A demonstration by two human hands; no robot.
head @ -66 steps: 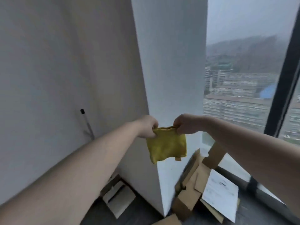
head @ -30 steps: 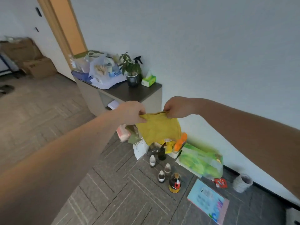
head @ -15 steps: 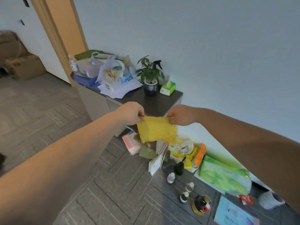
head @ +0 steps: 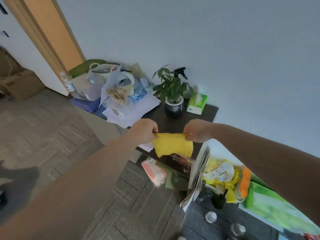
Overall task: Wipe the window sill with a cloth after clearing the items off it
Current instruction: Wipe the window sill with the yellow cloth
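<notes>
Pinching the top corners of the yellow cloth, left hand and right hand, stretched in air above the dark table. No window sill in view. Risk: snagging the potted plant or dropping the cloth among the floor bottles if one pinch slips.

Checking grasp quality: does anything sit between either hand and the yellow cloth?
Nothing visible does. The left hand and the right hand each pinch a top corner of the yellow cloth directly; it hangs between them.

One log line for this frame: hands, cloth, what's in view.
left hand: pinches cloth corner | right hand: pinches other corner | yellow cloth: hanging between hands, above dark cabinet | window sill: not in view
</notes>
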